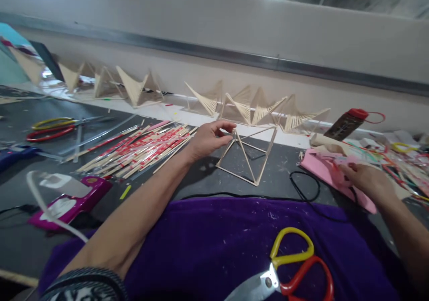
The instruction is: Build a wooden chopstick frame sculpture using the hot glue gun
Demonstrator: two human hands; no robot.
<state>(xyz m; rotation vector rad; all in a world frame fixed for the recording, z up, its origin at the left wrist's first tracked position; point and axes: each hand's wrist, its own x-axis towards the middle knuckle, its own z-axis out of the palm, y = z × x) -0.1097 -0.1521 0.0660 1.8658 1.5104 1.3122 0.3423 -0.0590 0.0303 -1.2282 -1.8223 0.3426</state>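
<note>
My left hand [214,136] pinches the upper left corner of a wooden stick frame [246,182], thumb and fingers curled at the joint. The frame is made of thin pale sticks and stands on the dark table [201,187]. At the right, my right hand [367,178] is closed around what looks like a pink glue gun [338,160], partly hidden and blurred, over a pink board [313,160]. A black cord [303,198] loops beside it.
Finished stick models [234,106] line the wall. Bundled sticks with red bands [140,151] lie left, near a magenta device [83,200] and scissors [55,129]. Larger scissors [291,258] rest on purple cloth [201,238]. A red-lidded bottle [345,124] leans at the back right.
</note>
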